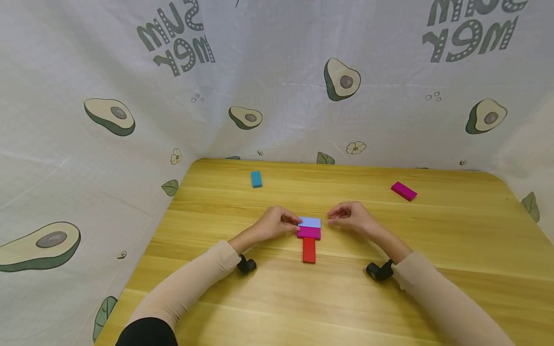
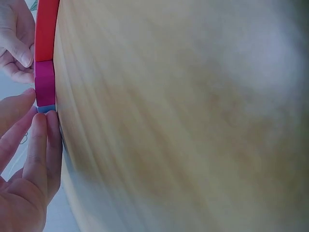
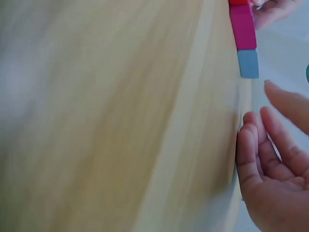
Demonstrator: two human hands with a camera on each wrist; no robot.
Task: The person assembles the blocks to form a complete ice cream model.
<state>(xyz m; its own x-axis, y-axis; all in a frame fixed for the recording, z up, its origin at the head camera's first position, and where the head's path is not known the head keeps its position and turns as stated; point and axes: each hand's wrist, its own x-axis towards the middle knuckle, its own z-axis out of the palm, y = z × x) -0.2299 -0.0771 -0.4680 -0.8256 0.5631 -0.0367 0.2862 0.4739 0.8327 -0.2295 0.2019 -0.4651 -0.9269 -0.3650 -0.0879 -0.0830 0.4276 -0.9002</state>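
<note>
Taking twelve o'clock as away from the person, we see the small block shape on the middle of the desk: a pale blue block lies against the twelve o'clock side of a purple block, both running nine to three. A red block meets the purple one at its six o'clock side and points toward the person, so the three look like a T with a thick top.

At the shape's nine o'clock end, the left hand touches the pale blue and purple blocks with thumb and fingers, probably to keep their ends level and their long sides tight together. We cannot tell whether this grip pinches or merely rests against them.

The right hand hovers just off the shape toward two o'clock, its grip loose and holding nothing, perhaps kept near to square up that end.

Well apart, we find a darker blue block toward eleven and a magenta block toward two, both lying flat, seemingly set aside to leave working room
</note>
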